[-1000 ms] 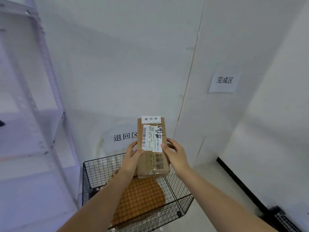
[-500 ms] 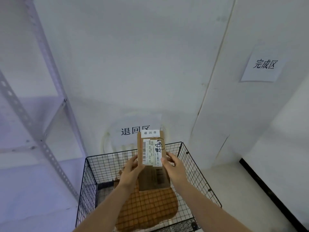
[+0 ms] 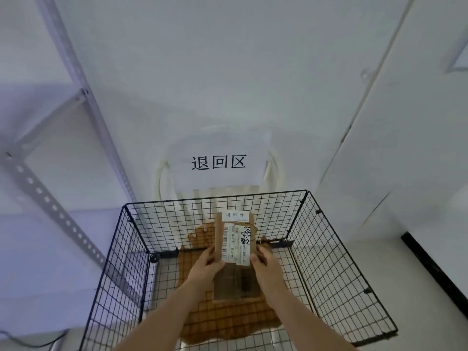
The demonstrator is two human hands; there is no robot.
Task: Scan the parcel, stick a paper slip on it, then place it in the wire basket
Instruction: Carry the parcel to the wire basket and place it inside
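Observation:
A brown cardboard parcel (image 3: 235, 282) with a white shipping label and black handwriting is held inside the open top of the black wire basket (image 3: 336, 269). A small white paper slip (image 3: 235, 214) with printed characters is stuck at the parcel's far end. My left hand (image 3: 206, 266) grips its left edge and my right hand (image 3: 264, 262) grips its right edge. The parcel tilts up at its far end, above the basket floor.
An orange-brown grid-patterned mat (image 3: 228, 317) lies on the basket's bottom. A white sign (image 3: 219, 162) with black characters hangs on the wall behind the basket. A grey metal shelf frame (image 3: 50, 198) stands to the left. A black strip (image 3: 435, 272) runs along the floor at right.
Both hands have brought the parcel down from in front of the wall sign into the basket's opening. My view has tilted down and moved closer to the basket.

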